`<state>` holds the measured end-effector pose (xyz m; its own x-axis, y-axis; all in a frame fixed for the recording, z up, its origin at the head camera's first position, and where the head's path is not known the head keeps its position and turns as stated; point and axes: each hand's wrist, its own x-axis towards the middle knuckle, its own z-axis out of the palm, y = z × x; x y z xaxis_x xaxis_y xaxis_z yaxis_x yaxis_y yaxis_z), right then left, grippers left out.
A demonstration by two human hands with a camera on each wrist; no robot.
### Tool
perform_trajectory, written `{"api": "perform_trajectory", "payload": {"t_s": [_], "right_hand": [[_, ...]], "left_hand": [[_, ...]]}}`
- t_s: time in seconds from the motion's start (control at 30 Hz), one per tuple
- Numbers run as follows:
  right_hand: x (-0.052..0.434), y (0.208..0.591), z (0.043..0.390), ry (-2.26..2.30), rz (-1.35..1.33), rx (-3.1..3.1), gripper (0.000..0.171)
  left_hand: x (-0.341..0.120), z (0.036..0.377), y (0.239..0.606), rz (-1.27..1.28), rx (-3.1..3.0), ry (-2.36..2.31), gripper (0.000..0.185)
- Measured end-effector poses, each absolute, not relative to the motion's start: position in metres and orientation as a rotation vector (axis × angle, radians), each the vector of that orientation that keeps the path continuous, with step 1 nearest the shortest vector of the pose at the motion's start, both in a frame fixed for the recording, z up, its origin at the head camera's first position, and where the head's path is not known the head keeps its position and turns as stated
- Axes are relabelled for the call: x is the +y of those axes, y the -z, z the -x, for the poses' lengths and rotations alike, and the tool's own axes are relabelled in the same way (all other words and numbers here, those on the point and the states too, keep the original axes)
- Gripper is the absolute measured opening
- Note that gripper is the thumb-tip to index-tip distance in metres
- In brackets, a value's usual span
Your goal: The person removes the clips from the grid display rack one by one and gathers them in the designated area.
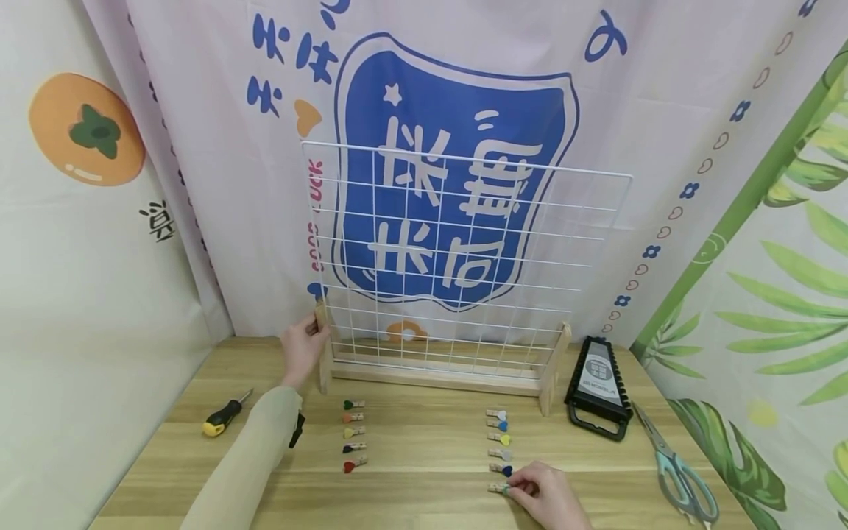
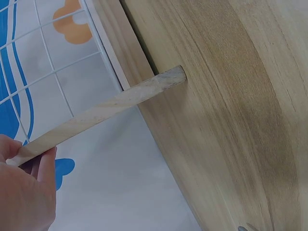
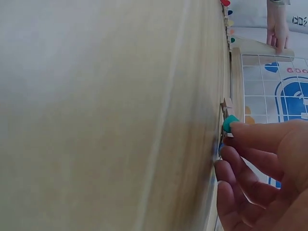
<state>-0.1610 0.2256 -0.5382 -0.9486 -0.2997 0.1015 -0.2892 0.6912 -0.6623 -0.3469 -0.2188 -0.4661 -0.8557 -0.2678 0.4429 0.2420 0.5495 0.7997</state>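
A white wire grid (image 1: 457, 243) stands upright in a wooden base (image 1: 437, 375) at the back of the table. My left hand (image 1: 306, 344) grips the top of the base's left wooden upright (image 2: 106, 108) between thumb and fingers. At the front right, my right hand (image 1: 548, 495) pinches a small wooden clothespin (image 1: 497, 487) by its teal heart (image 3: 230, 123). That clothespin is at the near end of a column of several heart clothespins, among them a yellow one (image 1: 500, 439). Another column, with a red-heart clothespin (image 1: 355, 464) nearest, lies to the left.
A yellow-and-black screwdriver (image 1: 225, 418) lies at the left of the table (image 1: 424, 508). On the right are a black case with a handle (image 1: 599, 386) and teal-handled scissors (image 1: 679, 471). Printed curtains (image 1: 265, 184) hang behind and at both sides.
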Motion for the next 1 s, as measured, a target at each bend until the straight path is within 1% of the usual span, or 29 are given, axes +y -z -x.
{"api": "perform_trajectory", "payload": {"t_s": [0.37,0.7,1.0], "right_hand": [[0.2235,0.5360,0.1600,1.084,0.476,2.890,0.003],[0.2243,0.5356,0.1594,1.122,0.475,2.873,0.005],[0.2264,0.5380,0.1599,1.135,0.478,2.849,0.005]], "left_hand": [[-0.2192,0.3482,0.4658,-0.023,-2.250,1.291,0.013],[-0.2183,0.3472,0.4645,-0.024,-2.237,1.304,0.011],[-0.2185,0.3473,0.4656,-0.029,-2.247,1.271,0.014]]}}
